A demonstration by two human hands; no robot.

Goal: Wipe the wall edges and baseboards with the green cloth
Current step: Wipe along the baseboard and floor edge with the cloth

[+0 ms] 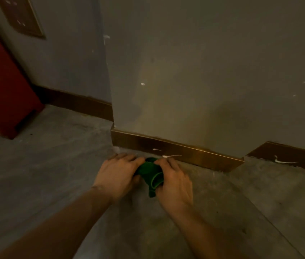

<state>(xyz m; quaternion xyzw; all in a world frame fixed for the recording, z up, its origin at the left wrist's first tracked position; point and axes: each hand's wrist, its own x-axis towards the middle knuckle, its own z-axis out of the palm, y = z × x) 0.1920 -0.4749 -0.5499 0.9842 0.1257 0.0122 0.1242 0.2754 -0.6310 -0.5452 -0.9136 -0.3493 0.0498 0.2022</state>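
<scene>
Low in the middle of the frame, both bare hands meet over a bunched green cloth. The left hand comes in from the lower left, its forearm running off the bottom left corner, and its fingers curl around the left side of the cloth. The right hand reaches in from the lower right and grasps the cloth's right side, thumb and fingers closed over the folds. The cloth is crumpled between the two palms, with a rolled edge showing toward the viewer and a small tail hanging below the right hand's thumb. Whether it touches the floor I cannot tell.

The hands hover just in front of a brown baseboard that runs along the foot of a projecting grey wall in the centre of the frame. The baseboard carries a couple of pale streaks, one just beside the fingertips of the right hand. The wall's corner edge rises from the baseboard's left end toward the top of the frame, with a few small white chips along it and on the wall's face.

To the left, a second stretch of baseboard runs back along a recessed wall toward a red panel at the left edge of the frame. At the far right, another piece of baseboard sits set back, also marked with a white smear. In the upper left corner hangs a framed board, blurred. The floor is mottled grey concrete.
</scene>
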